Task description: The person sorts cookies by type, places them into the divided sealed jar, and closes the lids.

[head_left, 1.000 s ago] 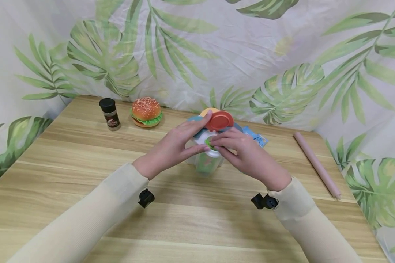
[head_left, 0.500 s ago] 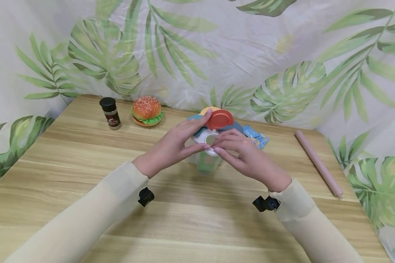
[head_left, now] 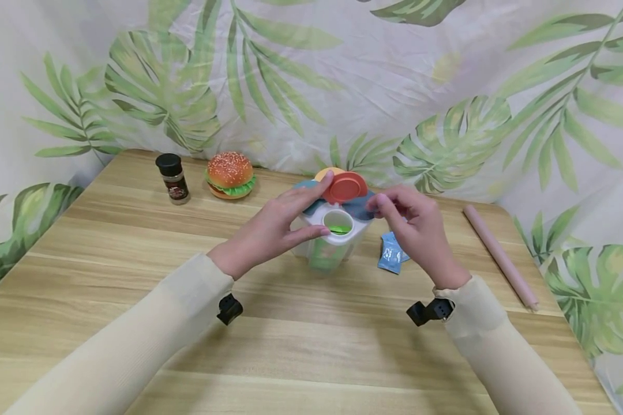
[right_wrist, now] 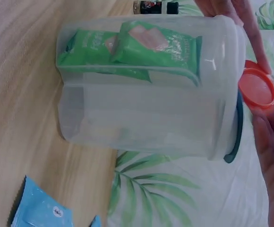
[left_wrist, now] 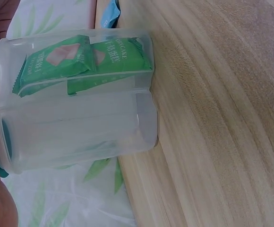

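A clear plastic container point(head_left: 334, 256) stands upright, topped by a white lid point(head_left: 354, 233) with round flip caps. Its red cap point(head_left: 345, 188) is raised, baring a round opening where a green packet point(head_left: 338, 229) shows. Through the wall in the left wrist view, green snack packets point(left_wrist: 56, 64) lie in one compartment. My left hand point(head_left: 277, 222) rests on the lid, thumb at the front rim, a straight finger against the red cap. Beside the blue cap point(head_left: 362, 208) on the right, my right hand point(head_left: 415, 222) hovers with loosely bent fingers; I see nothing in it.
Blue packets point(head_left: 391, 253) lie on the wooden table just right of the container. Farther right is a pink roll point(head_left: 500, 257). A toy hamburger point(head_left: 231, 175) and a black-capped seasoning jar point(head_left: 173, 178) stand at the back left, before a leaf-print cloth.
My right hand has let go of a green packet at the opening and moved right, away from it. The packet has dropped into the container. My left hand stays in place.
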`<state>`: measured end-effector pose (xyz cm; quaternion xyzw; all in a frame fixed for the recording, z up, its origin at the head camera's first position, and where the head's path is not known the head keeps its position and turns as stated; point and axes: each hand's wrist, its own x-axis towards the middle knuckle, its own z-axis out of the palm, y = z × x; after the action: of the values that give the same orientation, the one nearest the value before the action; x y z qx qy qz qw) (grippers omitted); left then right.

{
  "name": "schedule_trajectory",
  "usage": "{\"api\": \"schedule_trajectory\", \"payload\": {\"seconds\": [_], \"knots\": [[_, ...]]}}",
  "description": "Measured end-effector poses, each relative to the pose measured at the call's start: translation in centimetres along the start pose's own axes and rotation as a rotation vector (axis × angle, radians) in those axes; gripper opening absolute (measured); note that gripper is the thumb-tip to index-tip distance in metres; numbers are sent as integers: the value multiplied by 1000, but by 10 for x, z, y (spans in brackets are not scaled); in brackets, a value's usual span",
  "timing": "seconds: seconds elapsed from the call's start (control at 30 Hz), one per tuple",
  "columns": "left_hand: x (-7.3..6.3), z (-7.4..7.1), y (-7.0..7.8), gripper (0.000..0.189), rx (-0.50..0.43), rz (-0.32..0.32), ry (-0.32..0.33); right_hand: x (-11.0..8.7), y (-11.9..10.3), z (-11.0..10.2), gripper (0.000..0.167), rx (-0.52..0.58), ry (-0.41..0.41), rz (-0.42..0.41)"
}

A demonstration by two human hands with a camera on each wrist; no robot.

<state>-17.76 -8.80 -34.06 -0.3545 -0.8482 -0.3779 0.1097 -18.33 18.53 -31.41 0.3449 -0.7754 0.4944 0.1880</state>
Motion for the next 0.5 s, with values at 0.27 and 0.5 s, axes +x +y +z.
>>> {"api": "schedule_trajectory", "payload": {"seconds": [0.27, 0.5], "knots": [[0, 0, 0, 91, 8, -6, -8, 10, 5, 4, 24, 156, 10, 237], [0, -1, 0, 89, 6, 4, 1, 21, 7, 9, 30, 284, -68, 358]]}}
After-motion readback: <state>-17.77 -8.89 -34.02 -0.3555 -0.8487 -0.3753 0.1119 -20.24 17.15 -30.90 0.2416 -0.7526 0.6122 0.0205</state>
